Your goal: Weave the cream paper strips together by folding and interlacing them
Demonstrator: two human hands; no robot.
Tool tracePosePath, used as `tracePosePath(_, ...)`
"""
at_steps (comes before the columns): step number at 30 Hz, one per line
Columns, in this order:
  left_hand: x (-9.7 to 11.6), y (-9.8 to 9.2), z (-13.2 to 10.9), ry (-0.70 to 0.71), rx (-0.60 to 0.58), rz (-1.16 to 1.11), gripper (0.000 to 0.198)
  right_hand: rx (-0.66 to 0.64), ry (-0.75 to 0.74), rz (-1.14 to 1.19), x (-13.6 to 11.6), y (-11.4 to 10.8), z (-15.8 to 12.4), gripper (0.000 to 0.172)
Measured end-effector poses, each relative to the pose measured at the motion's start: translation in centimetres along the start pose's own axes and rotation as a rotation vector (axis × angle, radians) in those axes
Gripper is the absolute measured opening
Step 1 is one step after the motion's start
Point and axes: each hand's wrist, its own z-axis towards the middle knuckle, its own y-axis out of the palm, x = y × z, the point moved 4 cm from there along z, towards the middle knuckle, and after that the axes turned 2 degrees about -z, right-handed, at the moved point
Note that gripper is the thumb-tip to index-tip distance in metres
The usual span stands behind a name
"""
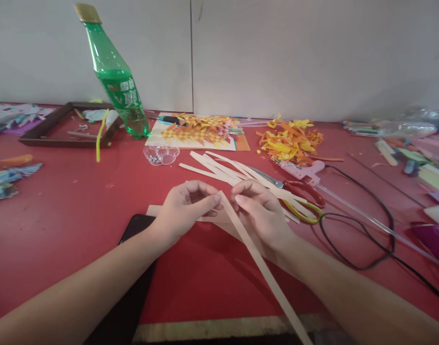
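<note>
A long, narrow strip of pale paper (257, 254) slants down past the table's front edge. Its upper end is pinched between the thumb and fingers of my left hand (185, 206). Just right of that end is my right hand (260, 211), its fingers curled and the thumb drawn in close to them; whether something is between them is hidden. Behind my hands lies a loose bunch of cut pale paper strips (219, 170), partly over scissors (303, 215) with red and yellow handles. Below my wrists is a larger pale paper piece (224, 225), partly covered.
A green bottle (115, 81) leans beside a dark frame (39, 141). Yellow and orange paper pieces (291, 141) lie at the back, near a woven paper piece (194, 132). A pink glue gun (303, 171) trails a black cord (388, 220). A black phone-like slab (133, 282) lies under my left forearm.
</note>
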Motion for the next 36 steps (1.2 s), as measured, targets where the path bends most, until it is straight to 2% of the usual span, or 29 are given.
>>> tracePosePath(6, 0.01, 0.73, -0.26, 0.046, -0.120, 0.150, 0.013, -0.042, -0.058, -0.105, -0.51, 0.37, 0.00, 0.005)
tracePosePath(15, 0.08, 0.78, -0.25, 0.049, -0.140, 0.185, 0.012, -0.080, 0.027, -0.070, -0.22, 0.46, 0.09, 0.008)
tracePosePath(25, 0.23, 0.81, -0.32, 0.114, -0.168, 0.333, 0.009, -0.072, 0.016, -0.159, -0.53, 0.51, 0.14, 0.007)
tracePosePath(36, 0.39, 0.72, -0.42, 0.120, -0.103, 0.168, 0.018, -0.059, 0.028, -0.142, -0.41, 0.39, 0.27, 0.007)
